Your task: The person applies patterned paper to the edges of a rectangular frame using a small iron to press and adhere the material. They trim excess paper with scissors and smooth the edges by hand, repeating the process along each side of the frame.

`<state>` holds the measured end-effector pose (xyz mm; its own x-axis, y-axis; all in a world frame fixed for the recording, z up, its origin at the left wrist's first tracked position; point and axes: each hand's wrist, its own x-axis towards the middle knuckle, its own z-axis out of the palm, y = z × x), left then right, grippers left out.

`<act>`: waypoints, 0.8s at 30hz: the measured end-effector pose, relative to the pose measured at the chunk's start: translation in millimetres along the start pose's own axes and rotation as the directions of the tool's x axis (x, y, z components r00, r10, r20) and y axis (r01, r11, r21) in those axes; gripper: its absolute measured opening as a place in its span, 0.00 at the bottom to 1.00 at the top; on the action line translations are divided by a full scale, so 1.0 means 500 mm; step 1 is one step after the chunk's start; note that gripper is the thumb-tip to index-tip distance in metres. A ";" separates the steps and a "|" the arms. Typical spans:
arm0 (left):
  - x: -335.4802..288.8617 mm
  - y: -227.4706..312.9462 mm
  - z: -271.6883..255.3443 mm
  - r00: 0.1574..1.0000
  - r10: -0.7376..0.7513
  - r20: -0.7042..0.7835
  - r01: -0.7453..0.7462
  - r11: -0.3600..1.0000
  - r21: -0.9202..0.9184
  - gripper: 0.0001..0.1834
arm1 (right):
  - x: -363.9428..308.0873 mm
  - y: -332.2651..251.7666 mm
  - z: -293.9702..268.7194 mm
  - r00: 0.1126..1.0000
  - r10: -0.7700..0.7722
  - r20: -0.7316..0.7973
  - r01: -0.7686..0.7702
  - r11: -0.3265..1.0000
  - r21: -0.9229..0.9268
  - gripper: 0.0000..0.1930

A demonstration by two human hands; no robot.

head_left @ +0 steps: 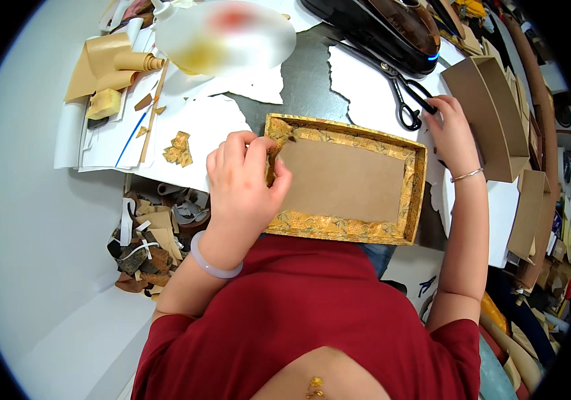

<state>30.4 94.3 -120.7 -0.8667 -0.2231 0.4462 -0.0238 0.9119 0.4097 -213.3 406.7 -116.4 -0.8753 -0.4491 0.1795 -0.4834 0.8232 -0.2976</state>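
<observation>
A shallow rectangular box (349, 177) lies in front of me, its walls wrapped in gold floral covering with a bare brown board floor. At its left wall, my left hand (245, 167) is closed with the fingers curled over the rim; the fingertips are partly hidden. A loose flap of covering (284, 130) stands at the upper left inner corner. Beyond the box's right end, my right hand (454, 137) has its fingers on a handle of the black scissors (402, 93). The scissors' blades point away to the upper left on white paper.
Torn white paper (212, 123) and gold floral scraps (179, 150) lie at left, near a rolled tan sheet (140, 61) and yellow sponge (104, 105). A black appliance (392, 30) stands at the back. Brown board boxes (489, 113) line the right. Below left is a scrap pile (155, 247).
</observation>
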 end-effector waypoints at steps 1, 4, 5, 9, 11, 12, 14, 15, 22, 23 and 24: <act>0.001 0.001 0.001 1.000 -0.008 0.009 0.008 1.000 0.005 0.18 | 0.000 -0.003 0.001 1.000 -0.006 0.005 0.006 1.000 -0.028 0.16; 0.012 0.011 0.000 0.998 -0.034 0.058 0.031 0.998 0.046 0.18 | 0.013 -0.001 0.004 0.990 -0.122 -0.076 0.110 0.983 -0.147 0.16; 0.018 0.016 0.001 0.998 -0.032 0.056 0.029 0.998 0.059 0.17 | 0.021 0.002 0.002 0.987 -0.148 -0.057 0.137 0.977 -0.162 0.16; 0.037 0.015 0.005 0.998 -0.040 0.045 0.035 0.992 0.118 0.14 | 0.045 -0.033 -0.001 0.993 -0.086 0.081 0.092 0.993 -0.070 0.17; 0.036 0.009 0.008 0.998 -0.051 0.034 0.047 0.992 0.115 0.12 | 0.053 -0.049 -0.012 0.985 0.005 0.173 -0.002 1.000 -0.020 0.18; 0.033 0.005 0.010 0.998 -0.058 0.029 0.055 0.994 0.097 0.12 | 0.054 -0.048 -0.019 0.979 0.016 0.205 -0.014 1.000 -0.008 0.18; 0.025 -0.001 0.012 0.997 -0.071 0.015 0.070 0.996 0.054 0.11 | 0.055 -0.045 -0.031 0.962 0.035 0.269 -0.040 0.999 0.014 0.19; 0.019 -0.003 0.011 0.997 -0.080 0.007 0.079 0.996 0.027 0.11 | 0.056 -0.054 -0.044 0.939 0.069 0.336 -0.083 0.996 0.028 0.23; 0.012 -0.017 0.021 0.994 -0.105 -0.037 0.099 0.985 -0.138 0.11 | 0.026 -0.057 -0.046 0.940 0.049 0.339 -0.061 0.998 0.025 0.29; 0.012 -0.019 0.023 0.993 -0.112 -0.028 0.106 0.983 -0.151 0.11 | 0.025 -0.065 -0.042 0.946 0.087 0.312 -0.104 0.994 0.038 0.28; 0.010 -0.022 0.025 0.993 -0.117 -0.016 0.113 0.980 -0.163 0.11 | 0.029 -0.061 -0.039 0.941 0.094 0.324 -0.105 0.994 0.017 0.28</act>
<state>19.9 87.7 -132.9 -0.8500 -0.3334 0.4079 -0.0397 0.8125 0.5816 -210.8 382.0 -86.5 -0.8740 -0.4576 -0.1632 -0.3886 0.8601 -0.3303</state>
